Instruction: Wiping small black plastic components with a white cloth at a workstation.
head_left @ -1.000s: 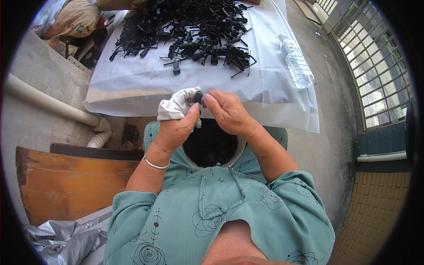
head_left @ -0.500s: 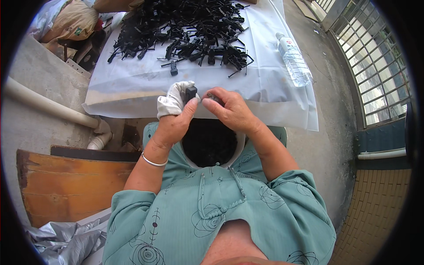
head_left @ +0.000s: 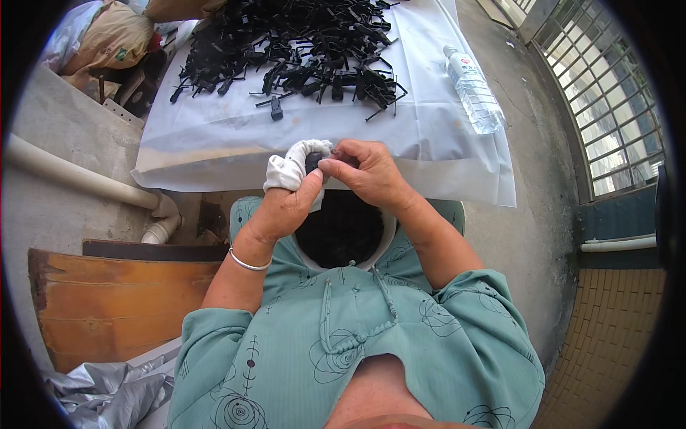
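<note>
My left hand (head_left: 291, 204) has a white cloth or glove (head_left: 284, 173) around its fingers and grips a small black plastic part (head_left: 313, 161) between thumb and fingers. Pinched closed, my right hand (head_left: 373, 177) meets the upper right side of that part. Whatever sits inside the right fingers is mostly hidden; I cannot make it out. Below both hands, a white bucket (head_left: 390, 239) stands between my legs with a dark mass in it. A large pile of black plastic parts (head_left: 286, 46) with thin prongs covers the far table, and one part (head_left: 276, 109) lies at its near edge.
White plastic sheeting (head_left: 221, 139) drapes over the table's near edge. At its right lies a clear water bottle (head_left: 473, 93). Pale pipe (head_left: 78, 171) and an orange-brown board (head_left: 121, 300) are on my left; a barred window (head_left: 607, 93) is on the right.
The right fingers have closed in on the black part, which was apart from them before. My left hand has shifted slightly right, and the cloth now curls over the part's top.
</note>
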`<state>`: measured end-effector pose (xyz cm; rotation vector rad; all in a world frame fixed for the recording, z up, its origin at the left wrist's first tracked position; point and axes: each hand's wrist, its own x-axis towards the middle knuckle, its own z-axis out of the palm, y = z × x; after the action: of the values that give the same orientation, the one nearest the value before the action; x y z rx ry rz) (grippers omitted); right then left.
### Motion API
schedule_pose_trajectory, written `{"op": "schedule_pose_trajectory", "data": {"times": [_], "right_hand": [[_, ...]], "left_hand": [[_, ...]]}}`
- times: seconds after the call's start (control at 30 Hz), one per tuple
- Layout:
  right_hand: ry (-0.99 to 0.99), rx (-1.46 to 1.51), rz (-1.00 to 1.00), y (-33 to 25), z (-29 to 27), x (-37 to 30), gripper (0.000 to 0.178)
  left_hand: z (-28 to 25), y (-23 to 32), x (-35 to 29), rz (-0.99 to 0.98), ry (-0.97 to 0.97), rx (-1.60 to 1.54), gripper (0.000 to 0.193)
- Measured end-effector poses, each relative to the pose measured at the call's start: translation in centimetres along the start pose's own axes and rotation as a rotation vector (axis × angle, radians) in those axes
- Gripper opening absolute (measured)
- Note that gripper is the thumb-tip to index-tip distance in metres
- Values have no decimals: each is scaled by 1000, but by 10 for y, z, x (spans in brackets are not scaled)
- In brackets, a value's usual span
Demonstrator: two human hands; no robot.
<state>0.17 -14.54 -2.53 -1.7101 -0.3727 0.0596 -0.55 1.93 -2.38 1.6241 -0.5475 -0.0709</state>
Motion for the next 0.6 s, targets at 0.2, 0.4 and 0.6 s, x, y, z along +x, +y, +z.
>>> {"op": "schedule_pose_trajectory", "data": {"times": [0.2,0.4,0.6], "right_hand": [[-75,-78,-138,10,-2,-3,19],[-82,-59,53,-7,-3,-3,22],[-63,-138,-186,2,-3,-1,20]], "left_hand": [[-4,0,0,-79,-4,81,29],[1,11,-1,-130,-58,-85,29],[3,0,3,0,32,65,27]]}}
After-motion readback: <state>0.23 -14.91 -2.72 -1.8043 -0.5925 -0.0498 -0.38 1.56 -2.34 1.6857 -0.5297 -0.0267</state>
